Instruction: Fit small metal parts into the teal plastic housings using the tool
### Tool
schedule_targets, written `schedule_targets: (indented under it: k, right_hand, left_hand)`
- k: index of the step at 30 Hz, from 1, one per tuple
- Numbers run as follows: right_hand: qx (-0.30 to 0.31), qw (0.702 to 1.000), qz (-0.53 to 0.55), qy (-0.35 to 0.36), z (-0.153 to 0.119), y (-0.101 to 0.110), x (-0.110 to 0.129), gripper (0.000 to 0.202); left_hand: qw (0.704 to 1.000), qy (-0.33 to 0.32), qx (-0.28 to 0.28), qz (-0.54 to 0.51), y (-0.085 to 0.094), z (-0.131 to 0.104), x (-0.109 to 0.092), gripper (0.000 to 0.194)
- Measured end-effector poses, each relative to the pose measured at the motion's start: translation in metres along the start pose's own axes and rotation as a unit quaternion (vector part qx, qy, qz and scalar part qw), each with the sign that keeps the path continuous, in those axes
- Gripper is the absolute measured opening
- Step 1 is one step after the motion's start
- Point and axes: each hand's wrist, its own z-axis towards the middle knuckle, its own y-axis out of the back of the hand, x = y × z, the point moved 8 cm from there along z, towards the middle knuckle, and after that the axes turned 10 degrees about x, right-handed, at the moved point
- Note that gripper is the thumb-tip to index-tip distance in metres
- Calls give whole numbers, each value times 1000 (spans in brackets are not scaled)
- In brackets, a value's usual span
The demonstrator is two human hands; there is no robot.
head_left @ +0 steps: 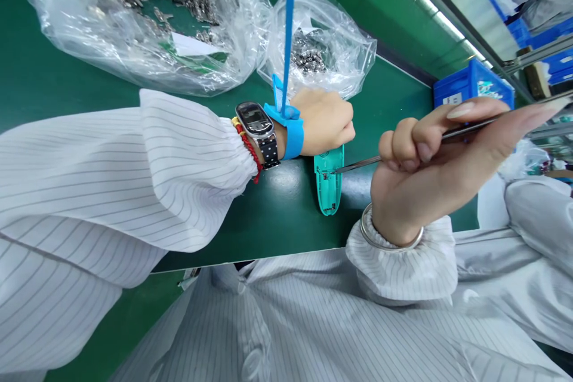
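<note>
A teal plastic shell [329, 185], long with a rounded end, lies open side up over the green table, with small metal parts inside. My left hand [323, 122] is closed at its far end, fingers bent down and partly hidden behind the knuckles. In my right hand [418, 173] is a pair of thin metal tweezers [363, 163], gripped by curled fingers and running back along the thumb. Their tip reaches the shell's inner right side, near a small spring-like part. Whether the tip pinches anything is too small to tell.
Beyond my left arm lie a large clear bag [242, 30] of metal parts and a smaller bag [353, 54]. A blue strap [290, 24] rises from my left wristband. At the right stand a blue bin [474, 80] and a person's grey sleeve [537, 209].
</note>
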Motion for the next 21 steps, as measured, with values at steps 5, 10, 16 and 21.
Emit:
schedule_targets:
  k: [5, 10, 16, 21]
  right_hand:
    - [45, 988, -82, 126, -11, -17, 12, 47]
    - [122, 984, -112, 70, -15, -25, -25, 50]
    - [219, 958, -182, -39, -14, -29, -57, 56]
    - [139, 982, -124, 17, 0, -20, -27, 75]
  left_hand:
    - [1000, -14, -8, -15, 0, -1, 0, 43]
    - [1000, -7, 5, -15, -3, -1, 3, 44]
    - [1000, -6, 7, -7, -1, -1, 1, 40]
    - [1000, -8, 14, 8, -1, -1, -2, 44]
